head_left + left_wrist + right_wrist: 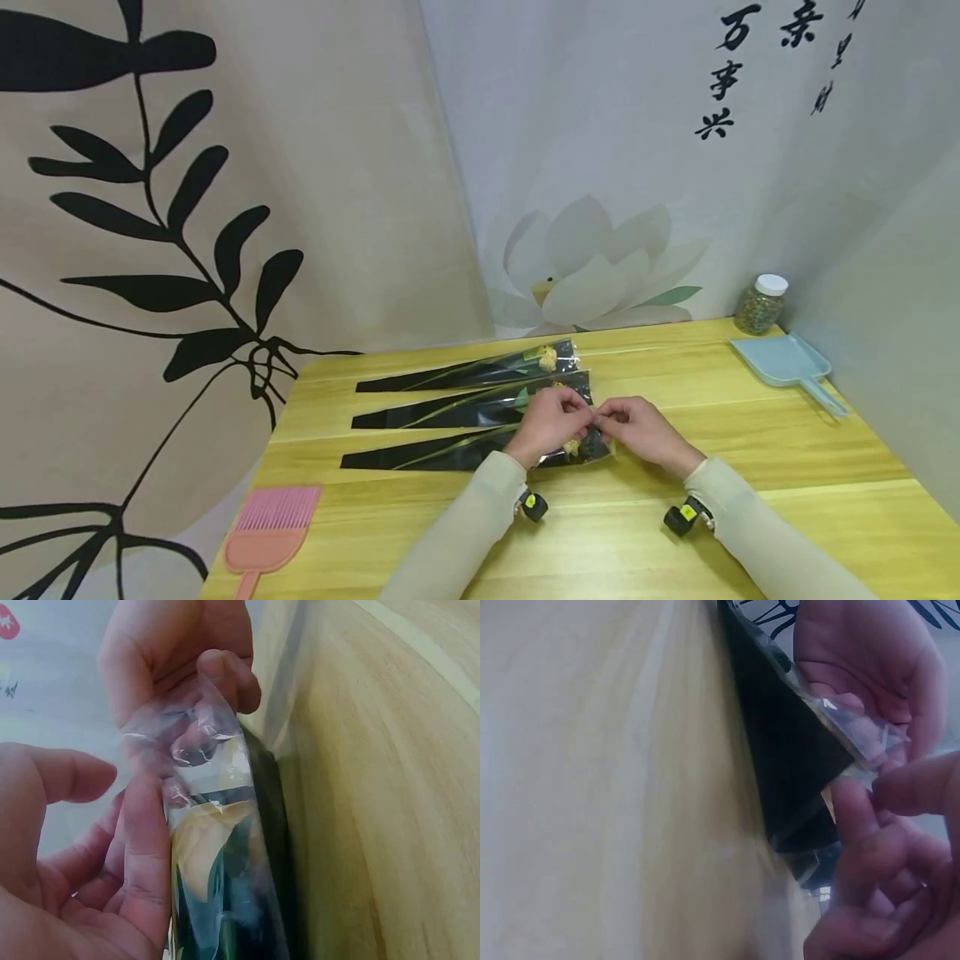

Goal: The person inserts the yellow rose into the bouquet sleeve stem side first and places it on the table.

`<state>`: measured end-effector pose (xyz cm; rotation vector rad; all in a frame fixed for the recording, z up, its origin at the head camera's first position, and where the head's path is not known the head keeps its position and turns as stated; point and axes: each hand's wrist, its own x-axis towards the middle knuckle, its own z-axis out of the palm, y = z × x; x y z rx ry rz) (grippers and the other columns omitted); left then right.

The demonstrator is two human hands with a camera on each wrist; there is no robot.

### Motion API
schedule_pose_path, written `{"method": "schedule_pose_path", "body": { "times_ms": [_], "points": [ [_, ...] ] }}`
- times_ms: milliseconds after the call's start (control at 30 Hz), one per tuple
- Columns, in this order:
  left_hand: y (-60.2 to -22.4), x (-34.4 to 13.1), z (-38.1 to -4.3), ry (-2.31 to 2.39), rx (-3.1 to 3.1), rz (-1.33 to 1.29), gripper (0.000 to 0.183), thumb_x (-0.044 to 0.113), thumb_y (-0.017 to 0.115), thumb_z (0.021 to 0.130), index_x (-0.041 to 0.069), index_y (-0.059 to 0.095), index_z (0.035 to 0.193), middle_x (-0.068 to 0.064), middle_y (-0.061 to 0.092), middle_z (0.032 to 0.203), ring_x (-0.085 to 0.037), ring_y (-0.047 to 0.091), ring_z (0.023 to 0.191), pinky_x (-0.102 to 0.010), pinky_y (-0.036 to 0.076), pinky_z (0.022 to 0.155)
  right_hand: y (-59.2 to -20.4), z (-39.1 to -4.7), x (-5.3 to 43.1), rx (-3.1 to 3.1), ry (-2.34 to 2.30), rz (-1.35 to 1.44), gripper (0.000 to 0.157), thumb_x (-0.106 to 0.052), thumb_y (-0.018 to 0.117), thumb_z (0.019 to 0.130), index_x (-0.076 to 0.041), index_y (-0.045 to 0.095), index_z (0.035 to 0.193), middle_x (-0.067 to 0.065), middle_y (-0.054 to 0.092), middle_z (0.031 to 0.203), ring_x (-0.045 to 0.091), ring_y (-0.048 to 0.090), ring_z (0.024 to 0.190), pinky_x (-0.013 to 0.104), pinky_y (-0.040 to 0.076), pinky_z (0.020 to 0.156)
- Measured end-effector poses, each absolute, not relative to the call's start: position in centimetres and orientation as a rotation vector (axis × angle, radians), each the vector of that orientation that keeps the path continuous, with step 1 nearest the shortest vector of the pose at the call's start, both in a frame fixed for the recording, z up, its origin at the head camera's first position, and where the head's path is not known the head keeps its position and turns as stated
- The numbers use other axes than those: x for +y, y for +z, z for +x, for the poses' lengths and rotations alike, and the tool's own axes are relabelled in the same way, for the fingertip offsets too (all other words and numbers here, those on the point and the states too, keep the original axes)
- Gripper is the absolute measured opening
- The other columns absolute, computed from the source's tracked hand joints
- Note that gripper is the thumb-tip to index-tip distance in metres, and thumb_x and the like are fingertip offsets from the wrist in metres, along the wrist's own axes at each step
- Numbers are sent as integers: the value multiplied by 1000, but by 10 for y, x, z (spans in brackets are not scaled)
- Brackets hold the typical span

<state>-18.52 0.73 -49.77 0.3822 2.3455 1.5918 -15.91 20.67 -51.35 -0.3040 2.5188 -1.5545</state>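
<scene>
Three flower sleeves lie on the table, black-backed with clear film fronts and a yellow flower at the wide end. At the mouth of the nearest flower sleeve (465, 450) both hands meet. My right hand (641, 429) pinches the clear film there between thumb and index finger. My left hand (551, 425) touches the sleeve's side with its fingers, its thumb apart from them in the left wrist view. Through the film (214, 750) some right fingertips show. The middle sleeve (442, 410) is partly hidden behind my left hand; the far sleeve (450, 375) lies beyond it.
A pink brush (266, 542) lies at the table's front left. On the right are a light-blue dustpan (783, 358) and a white-lidded jar (759, 308) of small pieces. Printed cloth (360, 167) hangs behind the wooden table (600, 533).
</scene>
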Motion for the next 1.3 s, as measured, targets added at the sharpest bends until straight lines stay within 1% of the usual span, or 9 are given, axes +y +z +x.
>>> {"method": "schedule_pose_path", "body": {
  "times_ms": [133, 300, 400, 533, 700, 867, 967, 1200, 1300],
  "points": [
    [-497, 5, -184, 1575, 2348, 401, 15, 31, 72, 100, 18, 74, 92, 0, 75, 78, -17, 75, 69, -28, 61, 64, -514, -157, 208, 2526, -1525, -272, 20, -21, 63, 108, -7, 76, 107, 8, 73, 82, 20, 63, 72, 23, 41, 56],
    [-491, -5, -183, 1546, 2359, 482, 18, 35, 70, 103, 20, 74, 95, -4, 75, 82, -14, 70, 68, -28, 57, 62, -512, -157, 210, 2544, -1514, -187, 23, -21, 56, 110, -7, 74, 110, 11, 72, 83, 16, 55, 62, 24, 40, 50],
    [-489, -18, -182, 1483, 2433, 550, 17, 38, 71, 102, 21, 75, 98, 1, 75, 88, -10, 68, 73, -27, 57, 66, -510, -157, 210, 2555, -1526, -128, 29, -28, 55, 111, -7, 74, 110, 10, 73, 86, 15, 54, 61, 25, 43, 50],
    [-487, -40, -181, 1350, 2534, 616, 19, 40, 75, 99, 21, 75, 103, 8, 72, 93, -7, 65, 80, -27, 55, 71, -508, -154, 208, 2567, -1527, -71, 38, -42, 61, 108, -6, 75, 108, 9, 75, 89, 17, 57, 64, 27, 47, 52],
    [-484, -66, -179, 1158, 2635, 678, 31, 38, 82, 94, 18, 74, 115, 3, 71, 107, -11, 64, 93, -33, 56, 85, -507, -153, 203, 2582, -1530, -22, 40, -47, 66, 104, -8, 76, 106, 6, 76, 90, 17, 56, 61, 27, 47, 52],
    [-485, -84, -176, 934, 2715, 729, 47, 40, 88, 88, 17, 73, 126, -3, 68, 121, -21, 64, 108, -42, 56, 95, -507, -154, 199, 2631, -1493, -24, 42, -50, 68, 102, -9, 76, 106, 4, 77, 90, 20, 63, 71, 27, 50, 58],
    [-487, -90, -176, 845, 2736, 736, 53, 39, 90, 86, 16, 71, 130, -5, 67, 125, -24, 63, 114, -45, 55, 99, -507, -154, 196, 2624, -1492, -12, 39, -46, 70, 102, -8, 77, 105, 4, 77, 91, 21, 65, 75, 28, 51, 61],
    [-498, -90, -176, 766, 2769, 690, 52, 40, 91, 84, 18, 72, 128, -1, 69, 125, -22, 65, 116, -44, 55, 102, -506, -149, 190, 2597, -1437, 8, 41, -51, 71, 99, -10, 76, 92, 4, 74, 82, 19, 58, 66, 29, 49, 60],
    [-501, -89, -176, 782, 2771, 683, 50, 41, 91, 84, 19, 73, 126, -1, 70, 124, -21, 66, 115, -43, 55, 101, -507, -148, 190, 2617, -1450, -3, 36, -44, 72, 100, -10, 75, 90, 4, 73, 79, 19, 59, 67, 30, 47, 63]
  ]
}}
